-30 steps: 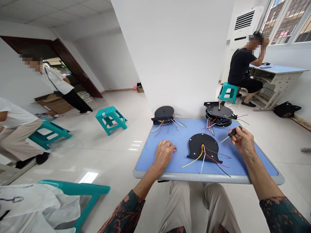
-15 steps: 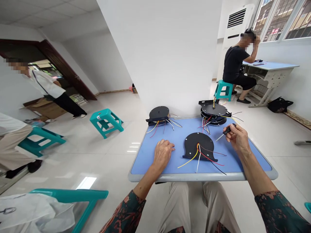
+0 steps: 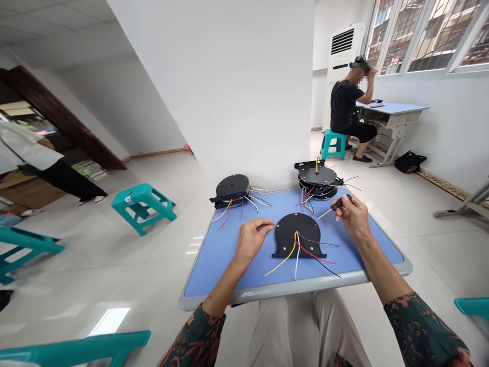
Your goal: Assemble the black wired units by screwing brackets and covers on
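A black round plate-like housing [image 3: 290, 229] with a flat flanged lower edge lies on the blue desk [image 3: 229, 270]. Yellow, white, red, brown and black wires come out of its middle and spread towards me. My left hand [image 3: 251, 238] is just left of the housing, thumb and fingertips drawn together by its rim; whether they hold anything small is not visible. In my right hand [image 3: 354, 216] is a screwdriver [image 3: 338, 204] with a dark handle, its shaft slanting down-left. Its tip is above the desk near the housing's upper right edge, apart from it.
Another wired black housing [image 3: 232, 188] stands at the desk's back left, and a stack of wired housings [image 3: 317, 178] at the back right. Green stools [image 3: 143, 204] stand on the floor left. A person [image 3: 347, 102] sits at another desk; another person [image 3: 34, 153] stands left.
The whole view has shifted with my head. My left hand has turned and its fingers have reached closer to the housing's left edge. My right hand still holds the screwdriver.
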A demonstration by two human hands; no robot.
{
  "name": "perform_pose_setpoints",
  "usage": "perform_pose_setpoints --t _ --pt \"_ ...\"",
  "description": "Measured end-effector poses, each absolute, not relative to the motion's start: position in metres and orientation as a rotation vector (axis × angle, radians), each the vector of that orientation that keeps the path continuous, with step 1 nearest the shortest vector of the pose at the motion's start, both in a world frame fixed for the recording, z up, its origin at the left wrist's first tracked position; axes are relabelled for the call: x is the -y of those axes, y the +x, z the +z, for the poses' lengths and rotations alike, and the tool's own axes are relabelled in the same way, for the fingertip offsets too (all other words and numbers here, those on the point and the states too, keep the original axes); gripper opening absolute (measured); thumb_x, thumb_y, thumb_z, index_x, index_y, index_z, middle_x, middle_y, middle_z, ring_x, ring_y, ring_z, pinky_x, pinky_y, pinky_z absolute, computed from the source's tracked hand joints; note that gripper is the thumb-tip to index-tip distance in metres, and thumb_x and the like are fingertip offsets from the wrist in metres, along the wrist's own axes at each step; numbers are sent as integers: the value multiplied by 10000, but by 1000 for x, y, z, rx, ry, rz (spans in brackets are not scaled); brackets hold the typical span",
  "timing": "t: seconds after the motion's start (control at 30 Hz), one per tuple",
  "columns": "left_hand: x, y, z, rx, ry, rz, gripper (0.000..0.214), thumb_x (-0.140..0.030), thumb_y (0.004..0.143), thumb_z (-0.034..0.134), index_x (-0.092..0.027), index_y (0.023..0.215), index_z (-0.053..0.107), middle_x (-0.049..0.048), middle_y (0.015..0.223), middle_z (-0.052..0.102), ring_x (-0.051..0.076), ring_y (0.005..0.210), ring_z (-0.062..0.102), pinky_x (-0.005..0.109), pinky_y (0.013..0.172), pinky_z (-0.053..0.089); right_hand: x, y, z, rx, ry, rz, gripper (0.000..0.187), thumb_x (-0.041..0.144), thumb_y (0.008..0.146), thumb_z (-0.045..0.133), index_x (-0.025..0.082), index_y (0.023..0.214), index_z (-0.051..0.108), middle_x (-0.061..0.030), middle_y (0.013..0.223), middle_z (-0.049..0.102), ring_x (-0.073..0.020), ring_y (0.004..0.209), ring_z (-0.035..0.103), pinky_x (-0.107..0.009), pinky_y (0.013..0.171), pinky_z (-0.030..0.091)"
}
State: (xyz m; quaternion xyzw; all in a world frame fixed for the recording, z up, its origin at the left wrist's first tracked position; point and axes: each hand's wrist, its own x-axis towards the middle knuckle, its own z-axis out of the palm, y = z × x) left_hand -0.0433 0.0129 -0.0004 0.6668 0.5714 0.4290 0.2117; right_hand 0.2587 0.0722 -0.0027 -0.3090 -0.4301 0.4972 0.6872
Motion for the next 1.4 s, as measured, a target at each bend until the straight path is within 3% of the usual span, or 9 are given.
perform_pose_setpoints --t 0.27,0.63,1.4 --pt "-71 40 4 -1093 1367 1179 186 -293 652 799 -165 779 750 39 744 764 192 754 719 311 794 547 -68 257 -4 971 -600 1035 294 459 818 768 187 840 657 -31 817 726 -98 519 585 -214 399 517" --pt "-70 53 -14 -1106 1387 1120 128 -270 685 766 -182 776 781 23 780 768 177 756 697 283 786 526 -60 248 -2 1086 -586 959 201 392 908 692 207 979 652 -47 930 721 -135 638 639 -246 449 552" --pt "-68 57 -12 -1103 1291 1149 136 -262 650 792 -183 761 784 19 748 761 167 729 684 277 773 513 -58 249 -2 1166 -650 944 196 393 922 671 206 970 639 -48 929 724 -125 612 611 -244 444 538"
